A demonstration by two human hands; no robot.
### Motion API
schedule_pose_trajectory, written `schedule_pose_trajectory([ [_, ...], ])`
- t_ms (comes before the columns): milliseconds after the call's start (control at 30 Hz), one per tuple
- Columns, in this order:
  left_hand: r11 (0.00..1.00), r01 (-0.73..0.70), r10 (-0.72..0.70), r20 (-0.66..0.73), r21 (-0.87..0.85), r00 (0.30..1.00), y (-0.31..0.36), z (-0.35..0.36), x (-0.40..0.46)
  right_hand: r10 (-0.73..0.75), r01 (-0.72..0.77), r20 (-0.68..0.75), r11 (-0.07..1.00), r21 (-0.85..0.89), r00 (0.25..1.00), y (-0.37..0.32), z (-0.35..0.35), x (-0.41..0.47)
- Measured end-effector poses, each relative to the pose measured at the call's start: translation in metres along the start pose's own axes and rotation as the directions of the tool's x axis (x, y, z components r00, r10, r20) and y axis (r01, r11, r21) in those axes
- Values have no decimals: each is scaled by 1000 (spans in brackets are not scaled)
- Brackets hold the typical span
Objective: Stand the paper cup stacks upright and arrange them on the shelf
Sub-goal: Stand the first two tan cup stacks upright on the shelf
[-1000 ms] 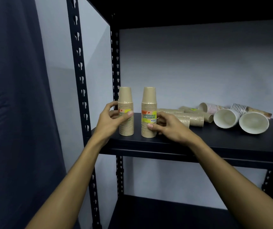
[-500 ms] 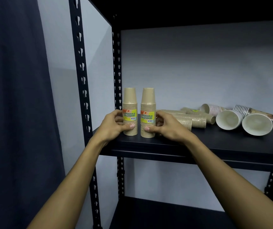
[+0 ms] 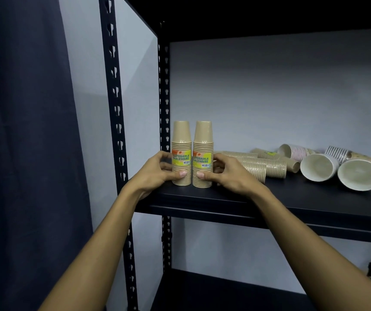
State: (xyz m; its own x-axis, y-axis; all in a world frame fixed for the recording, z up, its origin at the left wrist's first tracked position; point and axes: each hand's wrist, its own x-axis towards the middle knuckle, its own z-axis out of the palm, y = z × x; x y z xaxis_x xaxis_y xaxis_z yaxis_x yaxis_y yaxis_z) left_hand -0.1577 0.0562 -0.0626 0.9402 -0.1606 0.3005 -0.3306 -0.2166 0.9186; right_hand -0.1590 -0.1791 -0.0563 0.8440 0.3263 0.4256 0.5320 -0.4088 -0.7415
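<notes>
Two tan paper cup stacks stand upright side by side at the left end of the black shelf [image 3: 292, 200], labels facing me. My left hand [image 3: 155, 171] grips the left stack [image 3: 181, 140] low down, thumb on its front. My right hand [image 3: 229, 173] grips the right stack [image 3: 203, 140] the same way. Several more tan stacks [image 3: 267, 166] lie on their sides just right of my right hand. Further right lie striped cup stacks [image 3: 296, 151] and two white bowl stacks [image 3: 318, 167] [image 3: 359, 175], mouths toward me.
A perforated black upright [image 3: 116, 108] stands in front at the left, a second one [image 3: 163, 97] at the shelf's back corner. A dark curtain [image 3: 23, 131] hangs to the left. Another shelf [image 3: 224, 292] lies below, and one overhead.
The left stack has been turned so its label faces me and pushed close against the right stack. Both hands have slid lower on the stacks.
</notes>
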Motion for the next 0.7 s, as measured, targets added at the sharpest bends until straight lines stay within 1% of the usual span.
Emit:
schedule_pose_trajectory([
  [67, 999, 14, -14, 4, -35, 1000, -2, -2, 1, -3, 3, -3, 1000, 0, 1000, 1, 0, 1],
  [133, 1000, 16, -16, 9, -21, 1000, -2, -2, 2, -3, 3, -8, 1000, -21, 1000, 4, -1, 2],
  [267, 1000, 5, -5, -2, -9, 1000, -3, 0, 2, -1, 1, 22, 1000, -1, 1000, 3, -1, 2],
  [433, 1000, -15, 15, -13, 15, 1000, -4, 2, 3, 10, -9, 11, 1000, -22, 1000, 5, 0, 4],
  [700, 995, -46, 50, -51, 83, 997, -7, 2, 6, 35, -35, 15, 999, 22, 999, 7, 2, 6],
])
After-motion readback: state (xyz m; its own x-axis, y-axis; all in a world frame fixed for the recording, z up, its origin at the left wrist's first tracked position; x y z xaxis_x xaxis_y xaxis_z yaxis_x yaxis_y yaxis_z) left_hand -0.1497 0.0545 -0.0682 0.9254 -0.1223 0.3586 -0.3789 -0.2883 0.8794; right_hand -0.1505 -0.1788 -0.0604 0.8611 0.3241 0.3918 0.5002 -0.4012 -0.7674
